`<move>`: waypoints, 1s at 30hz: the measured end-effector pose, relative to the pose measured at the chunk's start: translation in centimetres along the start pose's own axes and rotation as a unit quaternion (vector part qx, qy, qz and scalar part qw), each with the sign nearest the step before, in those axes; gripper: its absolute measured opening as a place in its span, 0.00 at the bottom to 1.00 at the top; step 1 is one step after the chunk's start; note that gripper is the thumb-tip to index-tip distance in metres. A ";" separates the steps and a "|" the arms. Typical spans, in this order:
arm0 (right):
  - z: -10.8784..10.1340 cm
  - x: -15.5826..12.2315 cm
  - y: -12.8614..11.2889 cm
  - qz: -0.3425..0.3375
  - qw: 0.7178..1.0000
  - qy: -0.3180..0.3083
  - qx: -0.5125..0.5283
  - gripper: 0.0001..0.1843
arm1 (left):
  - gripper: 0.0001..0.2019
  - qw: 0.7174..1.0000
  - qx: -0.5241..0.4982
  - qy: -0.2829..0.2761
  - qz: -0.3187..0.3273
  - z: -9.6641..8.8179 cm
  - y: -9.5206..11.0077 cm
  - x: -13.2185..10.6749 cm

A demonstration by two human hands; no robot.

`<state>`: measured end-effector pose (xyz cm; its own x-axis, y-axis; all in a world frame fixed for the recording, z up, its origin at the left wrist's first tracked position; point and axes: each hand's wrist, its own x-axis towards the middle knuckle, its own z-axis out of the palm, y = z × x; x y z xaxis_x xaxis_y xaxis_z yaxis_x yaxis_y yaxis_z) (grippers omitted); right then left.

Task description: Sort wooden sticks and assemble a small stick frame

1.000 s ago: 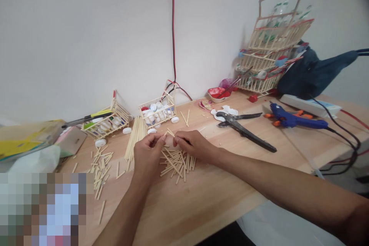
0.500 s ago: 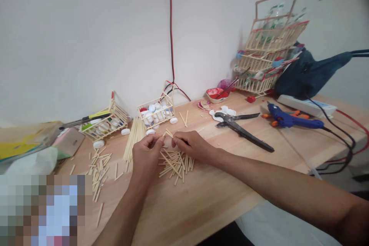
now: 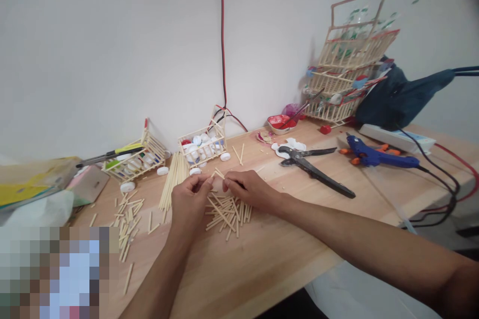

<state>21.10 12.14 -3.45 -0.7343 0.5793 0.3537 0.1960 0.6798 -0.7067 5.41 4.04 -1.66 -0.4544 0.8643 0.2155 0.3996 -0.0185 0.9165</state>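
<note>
My left hand and my right hand meet over a pile of short wooden sticks on the wooden table. Both hands pinch small sticks between thumb and fingers, fingertips nearly touching. A bundle of long sticks lies just left of the hands. Behind them stands a small stick cart filled with white bottle caps.
A second stick cart sits at the left, scattered stick pieces in front of it. Black shears, a blue glue gun, a red paint dish and stacked stick baskets are to the right. A red cable hangs down the wall.
The hands stay pinched together over the pile, with only a slight shift of the fingers. The view has moved slightly.
</note>
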 end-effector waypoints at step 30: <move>0.1 0.0 0.0 -0.001 1.000 0.001 -0.001 0.13 | 0.11 1.000 0.011 -0.003 0.003 0.0 -0.1 0.1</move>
<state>21.08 12.11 -3.53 -0.7333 0.5794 0.3558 0.1964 0.6815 -0.7050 5.32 4.06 -1.69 -0.4467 0.8676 0.2185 0.4192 -0.0128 0.9078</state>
